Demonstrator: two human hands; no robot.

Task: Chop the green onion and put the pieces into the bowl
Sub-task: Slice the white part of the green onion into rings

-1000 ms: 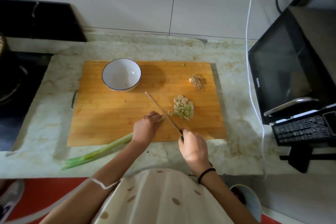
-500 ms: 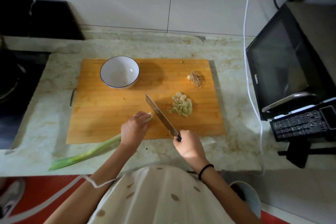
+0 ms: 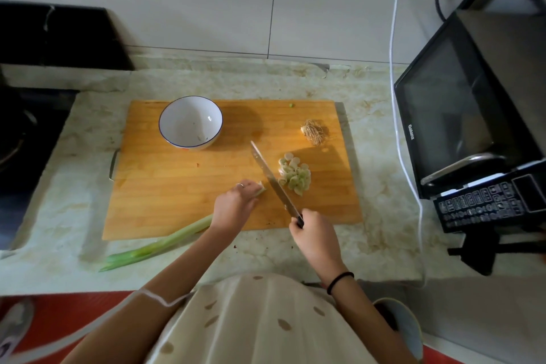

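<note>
Flanking the wooden cutting board (image 3: pixel 177 195) on the marbled tabletop (image 3: pixel 88 156) are a dark stove (image 3: pixel 23 142) at the left and a black microwave (image 3: pixel 449 115) at the right. A white cable (image 3: pixel 394 68) runs down between the board and the microwave. On the board's far side stands a white bowl (image 3: pixel 189 124), well apart from the trimmed root tuft (image 3: pixel 313 131). A pile of slices (image 3: pixel 295 176) lies near the board's middle. The green onion (image 3: pixel 165 244) slants from the tabletop onto the board, and its cut end is just left of the knife (image 3: pixel 271 180). The left hand (image 3: pixel 233 207) has its fingers curled over the stalk near that end. The right hand (image 3: pixel 314 233) is closed round the knife handle, and the blade stands between the stalk and the slices, its tip pointing away from the person. Whether the edge meets the board cannot be told.
</note>
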